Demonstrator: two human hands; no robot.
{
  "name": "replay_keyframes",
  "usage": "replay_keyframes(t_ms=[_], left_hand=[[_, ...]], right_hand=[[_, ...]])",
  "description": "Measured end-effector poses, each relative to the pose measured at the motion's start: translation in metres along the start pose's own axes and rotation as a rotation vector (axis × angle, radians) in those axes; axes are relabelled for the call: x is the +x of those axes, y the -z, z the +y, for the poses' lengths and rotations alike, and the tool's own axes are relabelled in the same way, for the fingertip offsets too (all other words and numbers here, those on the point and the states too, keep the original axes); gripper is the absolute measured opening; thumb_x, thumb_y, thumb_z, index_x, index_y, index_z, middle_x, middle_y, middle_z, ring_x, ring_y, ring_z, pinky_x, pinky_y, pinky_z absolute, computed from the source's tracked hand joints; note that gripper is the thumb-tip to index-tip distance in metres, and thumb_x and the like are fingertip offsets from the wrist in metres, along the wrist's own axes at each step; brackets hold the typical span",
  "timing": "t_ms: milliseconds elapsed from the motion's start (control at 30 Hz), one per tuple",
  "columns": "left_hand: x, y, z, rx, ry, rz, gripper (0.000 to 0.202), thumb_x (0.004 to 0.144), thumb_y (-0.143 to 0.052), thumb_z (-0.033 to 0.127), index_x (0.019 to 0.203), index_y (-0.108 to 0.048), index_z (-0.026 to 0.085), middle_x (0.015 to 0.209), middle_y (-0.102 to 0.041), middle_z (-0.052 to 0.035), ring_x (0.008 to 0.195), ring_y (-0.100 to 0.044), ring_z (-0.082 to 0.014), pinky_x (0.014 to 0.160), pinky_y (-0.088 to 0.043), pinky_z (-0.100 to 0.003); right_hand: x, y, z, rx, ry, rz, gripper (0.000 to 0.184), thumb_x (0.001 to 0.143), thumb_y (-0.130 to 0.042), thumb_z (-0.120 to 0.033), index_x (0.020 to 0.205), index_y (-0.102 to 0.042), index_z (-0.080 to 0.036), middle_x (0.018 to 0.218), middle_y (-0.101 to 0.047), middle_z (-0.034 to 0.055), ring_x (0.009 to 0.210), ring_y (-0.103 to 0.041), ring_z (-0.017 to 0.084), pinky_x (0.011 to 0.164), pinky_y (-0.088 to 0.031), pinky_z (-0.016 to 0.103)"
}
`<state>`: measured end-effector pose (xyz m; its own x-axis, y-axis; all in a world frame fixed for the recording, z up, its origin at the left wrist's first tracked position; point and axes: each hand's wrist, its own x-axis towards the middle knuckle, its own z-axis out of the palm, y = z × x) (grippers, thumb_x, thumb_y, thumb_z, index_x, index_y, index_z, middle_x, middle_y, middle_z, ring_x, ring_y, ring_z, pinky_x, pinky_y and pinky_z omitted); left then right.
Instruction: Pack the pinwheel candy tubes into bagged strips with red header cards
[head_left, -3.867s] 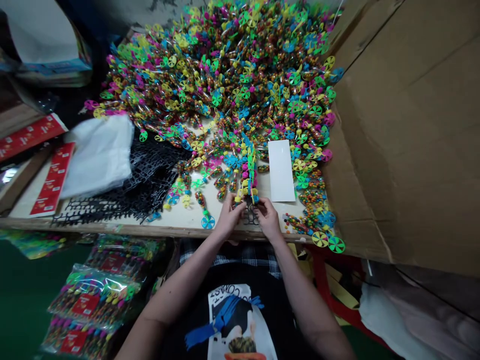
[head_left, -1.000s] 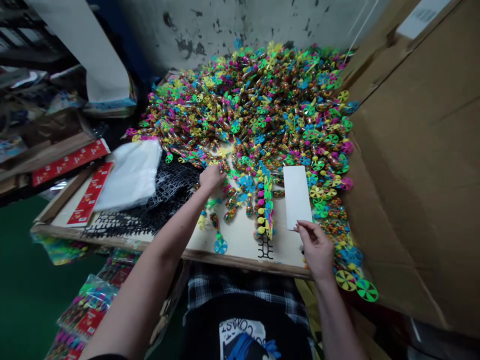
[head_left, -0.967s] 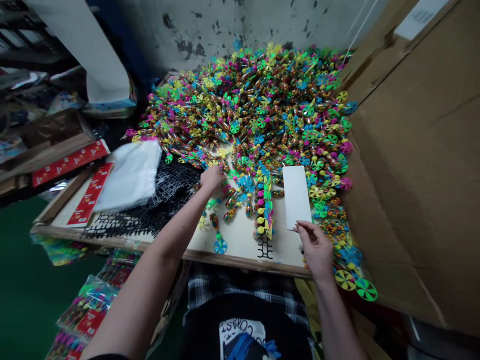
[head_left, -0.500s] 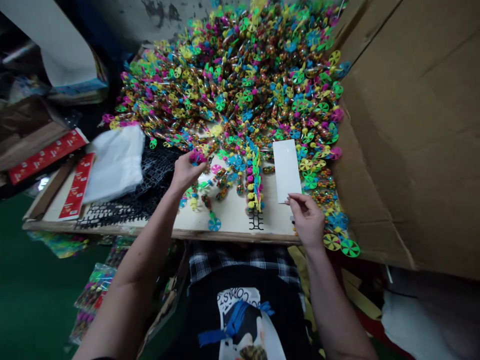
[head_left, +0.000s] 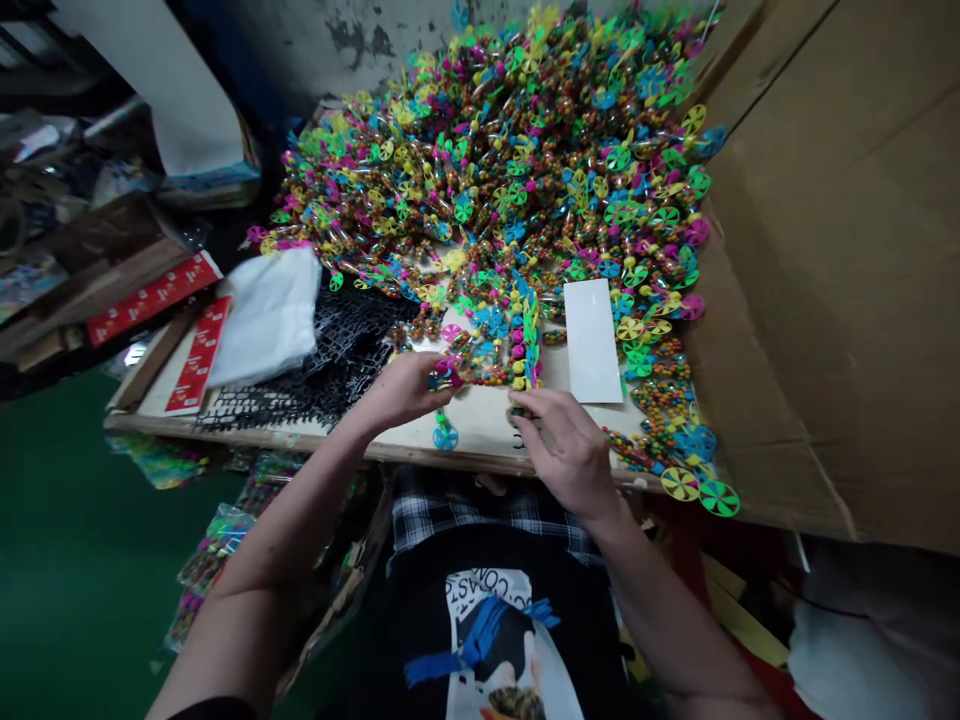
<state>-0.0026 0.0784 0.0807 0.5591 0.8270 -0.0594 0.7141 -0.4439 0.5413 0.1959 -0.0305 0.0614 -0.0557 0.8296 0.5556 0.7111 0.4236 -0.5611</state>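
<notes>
Presently left hand point(head_left: 405, 390) pinched a clear bead-filled plastic tube with pink cap point(head_left: 450, 376), low over the pale worktop point(head_left: 480, 428), beside the upright row of matching tubes point(head_left: 525, 335). Right hand point(head_left: 566, 450) curled at that row's near end, grip unclear. Joining them likely needed careful alignment.

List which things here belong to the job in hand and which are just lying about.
In the job: left hand gripping a few pinwheel candy tubes; right hand at the near end of the lined-up tube row; loose tube pile behind.
Lying about: white card; heap of black strips; white plastic bags; red labels; cardboard wall.
</notes>
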Motion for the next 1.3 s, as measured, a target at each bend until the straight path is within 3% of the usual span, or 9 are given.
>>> replay_keyframes(t_ms=[133,233,333,433,533,667,867,1100,1300], left_hand=[[-0.013,0.006,0.020,-0.038,-0.112,-0.082,0.006,0.072,-0.061,0.023,0.072,-0.066,0.020,0.065,-0.063,-0.0013,0.060,-0.054,-0.0140,0.058,-0.037,-0.023],[-0.024,0.005,0.033,-0.085,-0.185,-0.092,0.004,0.072,-0.062,0.022,0.070,-0.064,0.020,0.067,-0.061,-0.0020,0.061,-0.053,-0.0141,0.060,-0.038,-0.023],[-0.032,0.001,0.035,-0.173,-0.212,-0.114,0.008,0.074,-0.062,0.026,0.072,-0.062,0.019,0.070,-0.060,-0.0023,0.064,-0.054,-0.0146,0.062,-0.040,-0.024],[-0.034,-0.009,0.026,-0.366,-0.109,-0.032,0.021,0.079,-0.060,0.038,0.081,-0.058,0.018,0.075,-0.059,-0.0015,0.070,-0.054,-0.0147,0.066,-0.042,-0.024],[-0.029,-0.030,0.011,-0.492,0.135,0.099,0.025,0.083,-0.052,0.041,0.092,-0.050,0.017,0.082,-0.056,-0.0011,0.072,-0.052,-0.0139,0.068,-0.044,-0.026],[-0.015,-0.067,0.002,-0.272,0.368,0.067,0.017,0.083,-0.047,0.026,0.097,-0.044,0.017,0.096,-0.054,-0.0060,0.084,-0.053,-0.0187,0.077,-0.046,-0.033],[0.002,-0.094,0.003,0.019,0.241,0.070,0.023,0.082,-0.044,0.016,0.105,-0.042,0.017,0.114,-0.048,-0.0126,0.104,-0.051,-0.0229,0.086,-0.046,-0.035],[-0.016,-0.099,-0.008,0.319,0.246,0.056,0.021,0.085,-0.049,0.023,0.104,-0.047,0.016,0.111,-0.052,-0.0124,0.103,-0.053,-0.0251,0.085,-0.045,-0.037],[-0.027,-0.104,-0.018,0.271,0.304,0.065,0.011,0.088,-0.042,0.015,0.091,-0.052,0.016,0.097,-0.059,-0.0110,0.094,-0.056,-0.0231,0.082,-0.044,-0.036]], right_hand=[[0.009,-0.003,-0.008,-0.166,0.082,-0.155,0.028,0.088,-0.055,-0.023,0.116,-0.060,-0.020,0.110,-0.065,0.0084,0.103,-0.057,0.024,0.086,-0.046,0.040],[0.004,-0.006,-0.011,-0.200,0.118,-0.281,0.025,0.090,-0.053,-0.023,0.113,-0.061,-0.017,0.099,-0.068,0.0075,0.092,-0.059,0.022,0.075,-0.044,0.035],[-0.011,-0.005,-0.008,-0.180,0.094,-0.300,0.023,0.092,-0.048,-0.021,0.110,-0.061,-0.017,0.094,-0.068,0.0069,0.085,-0.060,0.020,0.073,-0.043,0.033],[-0.031,0.000,0.001,-0.118,-0.023,-0.246,0.023,0.094,-0.044,-0.025,0.107,-0.062,-0.020,0.093,-0.068,0.0062,0.085,-0.061,0.020,0.076,-0.044,0.033],[-0.049,0.006,0.015,-0.029,-0.247,-0.174,0.025,0.093,-0.044,-0.034,0.105,-0.061,-0.021,0.092,-0.069,0.0057,0.084,-0.064,0.019,0.074,-0.047,0.031],[-0.064,0.008,0.031,0.038,-0.499,-0.102,0.037,0.087,-0.046,-0.050,0.100,-0.062,-0.019,0.089,-0.070,0.0070,0.075,-0.065,0.021,0.067,-0.049,0.031],[-0.065,0.007,0.036,0.086,-0.658,-0.076,0.049,0.077,-0.050,-0.064,0.092,-0.063,-0.019,0.083,-0.069,0.0072,0.073,-0.065,0.023,0.068,-0.048,0.033],[-0.066,0.005,0.038,0.299,-0.797,0.095,0.048,0.078,-0.053,-0.059,0.099,-0.061,-0.016,0.084,-0.064,0.0058,0.070,-0.059,0.017,0.069,-0.047,0.031],[-0.073,-0.005,0.049,0.514,-0.781,0.306,0.039,0.080,-0.055,-0.048,0.103,-0.058,-0.017,0.083,-0.057,0.0017,0.071,-0.054,0.012,0.070,-0.045,0.027]])
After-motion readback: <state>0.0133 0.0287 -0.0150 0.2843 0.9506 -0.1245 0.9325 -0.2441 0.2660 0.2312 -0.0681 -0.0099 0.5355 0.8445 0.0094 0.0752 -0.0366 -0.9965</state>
